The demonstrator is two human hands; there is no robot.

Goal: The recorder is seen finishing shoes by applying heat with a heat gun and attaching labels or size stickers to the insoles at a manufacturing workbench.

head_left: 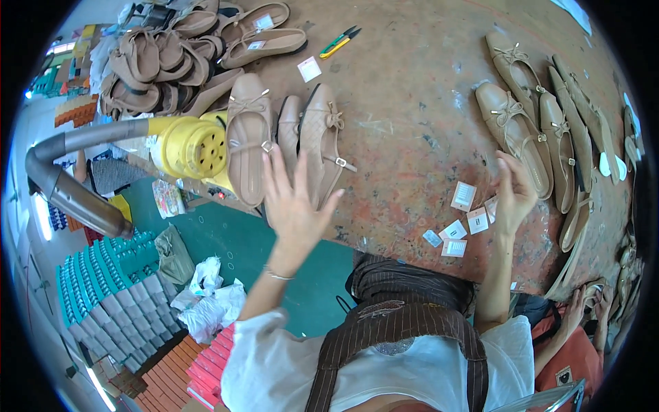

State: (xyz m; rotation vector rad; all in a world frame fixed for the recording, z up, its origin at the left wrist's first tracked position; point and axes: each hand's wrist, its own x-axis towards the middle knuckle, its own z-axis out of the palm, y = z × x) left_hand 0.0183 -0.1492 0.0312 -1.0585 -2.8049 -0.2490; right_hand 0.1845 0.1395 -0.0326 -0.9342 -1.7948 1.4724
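Yellow perforated nozzle (189, 145) is lying at the worn table's (412, 103) left edge. Left hand (294, 199), fingers spread and holding nothing, is hovering just below three beige flat shoes (288, 137). Right hand (513, 196), fingers loosely apart, is reaching among small white labels (464, 214) beside more beige shoes (532, 123).

So the table (412, 103) is a worn brown top, pretty scuffed and stained. On it: a heap of tan sandals (165, 55) far left, three beige flats (288, 137) in the middle, more flats (535, 123) on the right, yellow-green snips (338, 42), and small white tags (463, 216) near the front edge
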